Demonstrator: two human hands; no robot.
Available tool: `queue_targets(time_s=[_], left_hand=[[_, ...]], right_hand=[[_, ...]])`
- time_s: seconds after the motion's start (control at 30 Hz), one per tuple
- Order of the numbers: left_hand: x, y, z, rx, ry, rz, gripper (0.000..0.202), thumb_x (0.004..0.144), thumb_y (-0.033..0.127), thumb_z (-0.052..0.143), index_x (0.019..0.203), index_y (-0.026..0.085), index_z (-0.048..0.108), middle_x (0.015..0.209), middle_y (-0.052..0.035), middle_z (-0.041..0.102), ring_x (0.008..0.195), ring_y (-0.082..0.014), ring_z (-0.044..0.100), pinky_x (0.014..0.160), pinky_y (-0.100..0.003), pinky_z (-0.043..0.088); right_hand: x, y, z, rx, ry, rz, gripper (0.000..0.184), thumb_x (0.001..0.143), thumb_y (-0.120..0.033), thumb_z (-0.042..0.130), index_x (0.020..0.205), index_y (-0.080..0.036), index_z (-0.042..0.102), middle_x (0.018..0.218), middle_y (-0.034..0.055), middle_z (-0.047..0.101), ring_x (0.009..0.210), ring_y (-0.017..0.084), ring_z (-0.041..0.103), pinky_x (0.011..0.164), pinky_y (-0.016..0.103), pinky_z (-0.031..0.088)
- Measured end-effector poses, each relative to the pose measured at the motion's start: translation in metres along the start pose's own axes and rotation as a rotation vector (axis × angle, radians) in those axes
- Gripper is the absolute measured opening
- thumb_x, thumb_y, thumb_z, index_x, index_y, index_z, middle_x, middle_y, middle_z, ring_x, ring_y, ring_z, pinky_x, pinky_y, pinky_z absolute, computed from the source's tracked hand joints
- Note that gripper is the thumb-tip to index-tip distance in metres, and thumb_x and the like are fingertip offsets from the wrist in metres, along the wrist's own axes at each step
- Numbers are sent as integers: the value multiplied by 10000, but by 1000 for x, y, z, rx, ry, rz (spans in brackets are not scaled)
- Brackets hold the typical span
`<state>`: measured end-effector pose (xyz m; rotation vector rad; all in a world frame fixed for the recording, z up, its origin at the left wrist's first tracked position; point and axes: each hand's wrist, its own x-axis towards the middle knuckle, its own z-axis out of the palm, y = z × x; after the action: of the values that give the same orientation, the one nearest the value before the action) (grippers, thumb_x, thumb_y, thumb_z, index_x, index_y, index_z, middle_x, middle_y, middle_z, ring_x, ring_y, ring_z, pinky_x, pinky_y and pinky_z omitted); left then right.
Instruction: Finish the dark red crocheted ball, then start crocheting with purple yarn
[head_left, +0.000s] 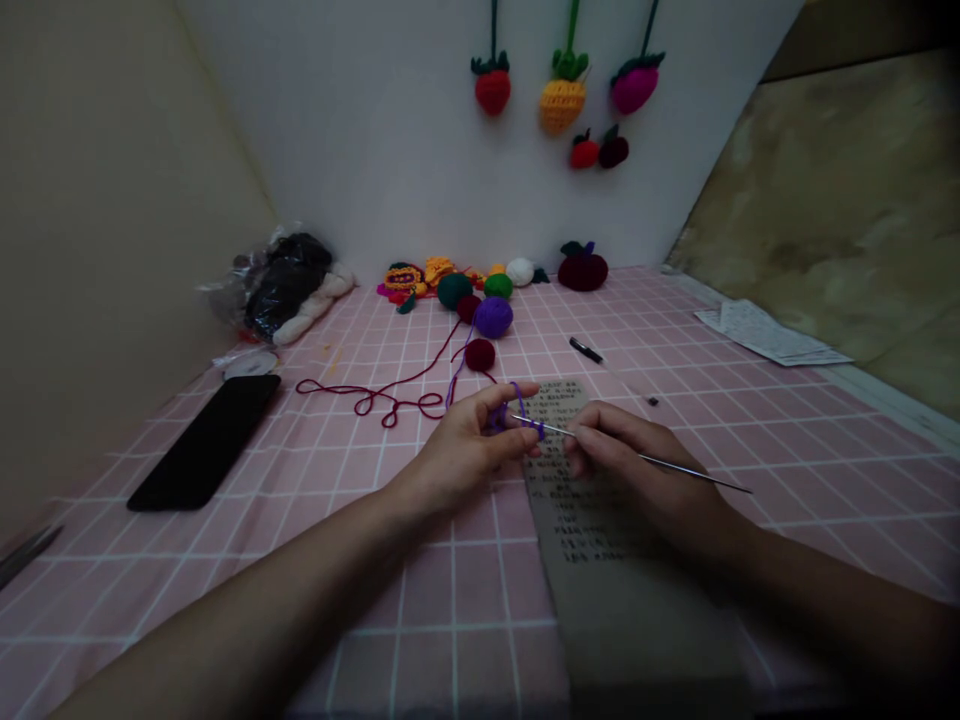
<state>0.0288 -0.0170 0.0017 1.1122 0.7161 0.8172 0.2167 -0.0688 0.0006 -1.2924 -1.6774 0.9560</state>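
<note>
Purple yarn [541, 431] looped on a metal hook [697, 478]

Yarn is held at the front end of the hook, above the upper part of a handwritten sheet [585, 595]. Left hand [480, 435]: forefinger extended with a purple strand over it, thumb and a lower finger pinching the yarn. Right hand [637, 455]: closed around the hook, shaft projecting to the right. Dim light leaves individual stitches hard to make out. Purple strand runs between the left hand and the purple ball [494, 317]; a dark red ball [480, 355] sits just nearer. Dark red strand [360, 391] lies in loose loops on the pink checked tablecloth [427, 620]. Black phone [202, 445] lies farther left; a black pen [586, 349] lies beyond the right hand.
</note>
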Motion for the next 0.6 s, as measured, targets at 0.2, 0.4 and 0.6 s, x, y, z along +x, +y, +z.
queue_targets(time_s=[0.2, 0.4, 0.6], left_hand=[[3, -1, -4, 30, -2, -1, 506, 700, 204, 771, 1182, 191, 616, 710, 44, 565, 606, -65, 503, 578, -220, 336], [0, 2, 1, 76, 31, 11, 500, 704, 162, 733, 1187, 181, 605, 738, 38, 540, 639, -79, 501, 613, -240, 368], [-3, -5, 11, 168, 46, 73, 540, 715, 153, 704, 1229, 149, 540, 732, 37, 533, 674, -103, 497, 679, -271, 401]], right_hand=[[0, -1, -1, -9, 7, -11, 275, 979, -342, 444, 753, -215, 534, 736, -17, 556, 721, 143, 522, 671, 276, 386], [-4, 0, 2, -207, -1, -127, 236, 991, -308, 397, 799, -229, 510, 737, -12, 549, 688, 152, 526, 640, 296, 385], [-5, 6, 11, -888, 93, -563, 122, 928, -167, 423, 835, -190, 499, 729, 27, 583, 690, 193, 546, 815, 438, 313]])
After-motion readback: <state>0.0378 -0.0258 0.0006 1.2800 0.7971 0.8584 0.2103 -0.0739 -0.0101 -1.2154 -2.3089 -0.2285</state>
